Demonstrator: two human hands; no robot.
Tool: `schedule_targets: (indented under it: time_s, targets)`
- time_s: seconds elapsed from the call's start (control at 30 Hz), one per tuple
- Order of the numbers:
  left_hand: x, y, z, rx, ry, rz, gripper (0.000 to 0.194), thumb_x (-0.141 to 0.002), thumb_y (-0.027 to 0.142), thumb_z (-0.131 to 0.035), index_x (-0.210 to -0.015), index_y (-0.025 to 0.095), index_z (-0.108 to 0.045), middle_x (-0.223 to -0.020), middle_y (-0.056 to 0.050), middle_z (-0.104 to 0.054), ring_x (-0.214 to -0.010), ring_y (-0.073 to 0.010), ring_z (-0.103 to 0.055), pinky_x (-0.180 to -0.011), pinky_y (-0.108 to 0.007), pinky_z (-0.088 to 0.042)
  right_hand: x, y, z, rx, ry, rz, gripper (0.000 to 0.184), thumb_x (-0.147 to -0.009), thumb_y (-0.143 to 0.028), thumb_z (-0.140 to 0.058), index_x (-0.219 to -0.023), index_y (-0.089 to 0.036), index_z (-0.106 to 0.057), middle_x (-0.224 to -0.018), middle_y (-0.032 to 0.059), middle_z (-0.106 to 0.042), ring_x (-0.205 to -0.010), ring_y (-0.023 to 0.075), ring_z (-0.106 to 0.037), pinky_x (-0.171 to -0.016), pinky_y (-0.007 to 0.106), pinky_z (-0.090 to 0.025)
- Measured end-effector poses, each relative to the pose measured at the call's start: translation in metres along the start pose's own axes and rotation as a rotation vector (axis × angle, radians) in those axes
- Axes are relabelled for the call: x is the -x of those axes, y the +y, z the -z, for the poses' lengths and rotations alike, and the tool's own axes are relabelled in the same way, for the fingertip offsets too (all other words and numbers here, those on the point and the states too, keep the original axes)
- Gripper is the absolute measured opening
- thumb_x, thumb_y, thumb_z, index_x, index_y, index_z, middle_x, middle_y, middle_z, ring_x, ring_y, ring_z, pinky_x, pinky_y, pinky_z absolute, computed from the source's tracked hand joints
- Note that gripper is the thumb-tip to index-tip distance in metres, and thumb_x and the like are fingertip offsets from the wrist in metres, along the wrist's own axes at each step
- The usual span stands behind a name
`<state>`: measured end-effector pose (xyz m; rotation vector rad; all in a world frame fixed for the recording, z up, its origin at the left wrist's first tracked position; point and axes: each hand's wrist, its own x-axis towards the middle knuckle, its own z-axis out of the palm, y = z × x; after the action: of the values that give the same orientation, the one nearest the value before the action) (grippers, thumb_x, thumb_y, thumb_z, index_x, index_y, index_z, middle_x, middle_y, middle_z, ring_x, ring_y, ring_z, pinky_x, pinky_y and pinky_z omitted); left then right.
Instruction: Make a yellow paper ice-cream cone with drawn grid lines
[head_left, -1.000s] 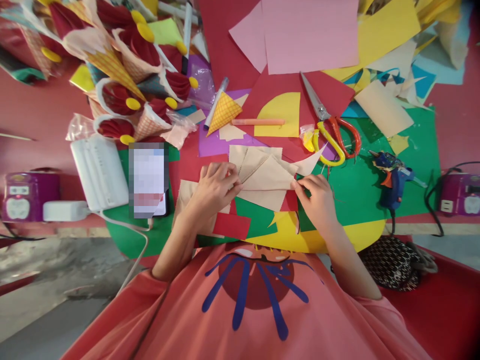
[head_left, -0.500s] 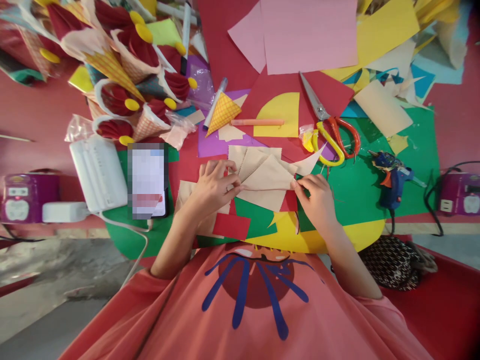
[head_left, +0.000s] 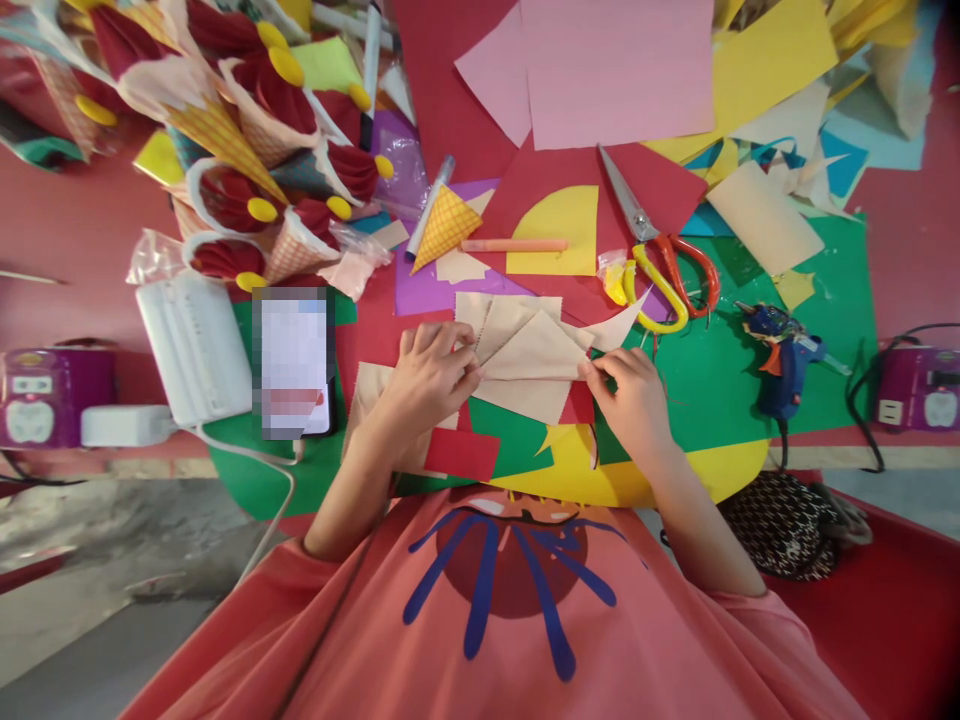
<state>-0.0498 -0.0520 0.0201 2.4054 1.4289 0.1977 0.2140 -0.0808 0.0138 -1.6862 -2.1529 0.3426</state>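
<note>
Beige fabric (head_left: 534, 345) with zigzag-cut edges lies folded in front of me, over other beige pieces. My left hand (head_left: 437, 372) pinches its left end between thumb and fingers. At its right corner, my right hand (head_left: 628, 392) holds the fabric between thumb and forefinger. The lower edge runs nearly straight between both hands. More beige fabric (head_left: 369, 385) lies partly hidden under my left hand and forearm. A red piece (head_left: 463, 455) sits just below the folded fabric.
Scissors (head_left: 651, 250) with red and yellow handles lie beyond my right hand. A blue glue gun (head_left: 784, 365) rests at right. Left are a phone (head_left: 292, 365), a white power strip (head_left: 196, 345) and several fabric cones (head_left: 240, 150). A yellow checked cone (head_left: 448, 225) lies ahead.
Both hands keep their hold on the folded fabric at nearly the same spots. Its lower edge shifts very slightly. The whole view drifts a little.
</note>
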Motion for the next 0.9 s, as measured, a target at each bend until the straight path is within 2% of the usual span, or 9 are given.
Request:
schedule_targets:
  time_s: [0.27, 0.57, 0.67, 0.73, 0.9]
  targets:
    - [0.001, 0.003, -0.002, -0.070, 0.046, 0.004, 0.019, -0.089, 0.026, -0.055, -0.074, 0.018, -0.061, -0.107, -0.008, -0.061, -0.098, -0.0253, -0.051, -0.082, -0.043, -0.044, -0.001, -0.001, -0.001, -0.020, -0.003, -0.014, 0.024, -0.093, -0.026, -0.050, -0.070, -0.022, -0.054, -0.068, 0.0046, -0.060, -0.071, 0.0210, -0.051, -0.065, 0.033, -0.039]
    - [0.001, 0.010, -0.003, -0.093, 0.089, 0.074, 0.018, -0.087, 0.024, -0.056, -0.070, 0.019, -0.061, -0.107, -0.008, -0.062, -0.098, -0.0263, -0.051, -0.079, -0.042, -0.043, -0.002, -0.001, -0.004, -0.016, -0.017, -0.009, 0.025, -0.091, -0.023, -0.051, -0.067, -0.023, -0.048, -0.068, 0.0045, -0.058, -0.071, 0.0213, -0.051, -0.065, 0.034, -0.039]
    - [0.001, 0.011, -0.004, -0.113, 0.094, 0.085, 0.010, -0.086, 0.023, -0.058, -0.077, 0.019, -0.062, -0.107, -0.009, -0.062, -0.099, -0.0274, -0.053, -0.080, -0.043, -0.044, -0.003, 0.000, -0.004, -0.023, -0.029, -0.019, 0.025, -0.091, -0.023, -0.052, -0.066, -0.023, -0.047, -0.067, 0.0045, -0.057, -0.071, 0.0215, -0.050, -0.065, 0.034, -0.039]
    - [0.001, 0.012, -0.003, -0.118, 0.101, 0.046, 0.007, -0.085, 0.021, -0.058, -0.090, 0.019, -0.062, -0.109, -0.010, -0.062, -0.101, -0.0281, -0.054, -0.081, -0.043, -0.046, -0.004, -0.001, -0.004, -0.007, -0.033, -0.009, 0.024, -0.090, -0.022, -0.052, -0.066, -0.023, -0.047, -0.067, 0.0045, -0.056, -0.071, 0.0215, -0.050, -0.065, 0.034, -0.039]
    - [-0.002, 0.026, -0.002, -0.126, 0.111, -0.238, 0.031, -0.090, 0.006, -0.041, -0.114, 0.015, -0.059, -0.131, -0.012, -0.058, -0.120, -0.0255, -0.053, -0.097, -0.041, -0.047, -0.005, -0.001, -0.005, 0.065, -0.027, 0.030, 0.026, -0.091, -0.022, -0.052, -0.065, -0.022, -0.048, -0.067, 0.0051, -0.056, -0.070, 0.0214, -0.050, -0.064, 0.034, -0.039]
